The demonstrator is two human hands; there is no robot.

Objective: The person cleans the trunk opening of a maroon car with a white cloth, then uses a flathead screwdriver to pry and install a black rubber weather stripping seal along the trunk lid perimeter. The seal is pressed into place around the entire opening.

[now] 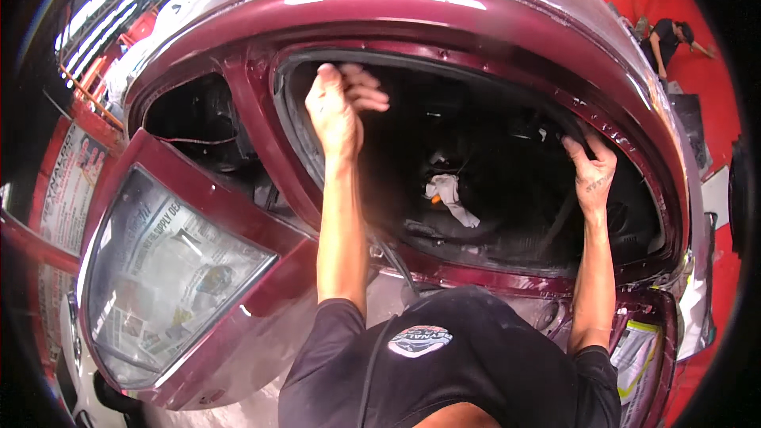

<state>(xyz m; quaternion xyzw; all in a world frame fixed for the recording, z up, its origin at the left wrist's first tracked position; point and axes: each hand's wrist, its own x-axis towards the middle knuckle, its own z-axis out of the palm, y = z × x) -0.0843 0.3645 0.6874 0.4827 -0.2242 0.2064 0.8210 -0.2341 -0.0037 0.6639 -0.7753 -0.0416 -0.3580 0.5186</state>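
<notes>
A dark red car's large window opening (444, 46) lies before me, its glass out. Black rubber seal (287, 99) runs along the left and upper edge of the opening. Beside that left stretch of seal, my left hand (339, 107) is raised with fingers apart and slightly blurred; nothing shows in it. Over at the right end, my right hand (594, 170) has its fingers curled round a dark section of the rubber seal, thumb on the near side. The fingertips there are partly hidden in shadow.
Inside the dark car lies a crumpled white cloth (450, 194) with a small orange item. An open red door (293, 257) with glass stands at left. Another open panel (662, 309) is at lower right. At far right a person in dark clothes (670, 40) bends over red floor.
</notes>
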